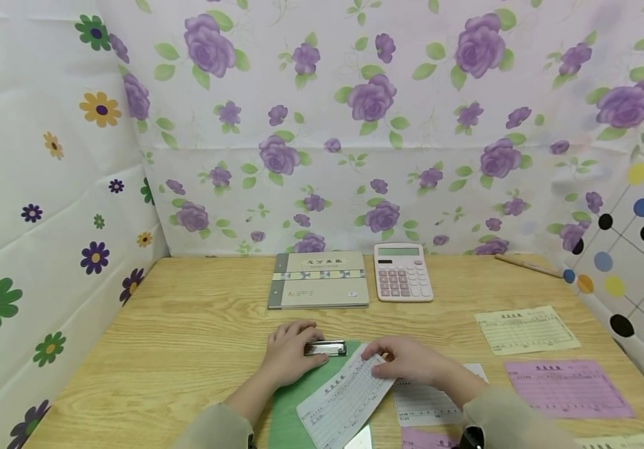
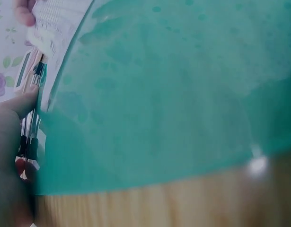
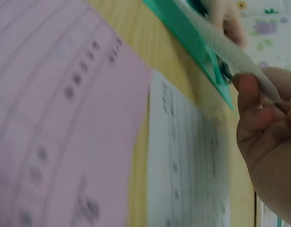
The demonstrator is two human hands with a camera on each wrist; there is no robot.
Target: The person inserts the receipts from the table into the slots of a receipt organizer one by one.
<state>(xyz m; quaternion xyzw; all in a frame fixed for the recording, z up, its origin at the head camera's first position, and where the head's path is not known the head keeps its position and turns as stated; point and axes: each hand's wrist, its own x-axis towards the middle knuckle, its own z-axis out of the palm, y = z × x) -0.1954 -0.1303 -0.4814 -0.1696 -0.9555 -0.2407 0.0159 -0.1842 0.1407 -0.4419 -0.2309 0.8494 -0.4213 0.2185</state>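
A green clipboard (image 1: pixel 288 408) lies on the wooden table in front of me, its metal clip (image 1: pixel 329 348) at the far end. My left hand (image 1: pixel 291 357) grips the clip end, thumb on the near side of the clip and fingers over the far side. Between thumb and fingers, my right hand (image 1: pixel 412 362) pinches the top right corner of a white printed slip (image 1: pixel 344 402). That slip slants over the green board, raised off it on the right. In the right wrist view the slip (image 3: pixel 235 56) appears edge-on, standing away from the board.
To the right lie a white slip (image 1: pixel 425 405) partly under my right forearm, a pink slip (image 1: pixel 569 390), a pale yellow slip (image 1: pixel 526 330) and others at the front edge. Behind are a ledger book (image 1: pixel 319 280), a pink calculator (image 1: pixel 403 272) and a thin stick (image 1: pixel 526 265).
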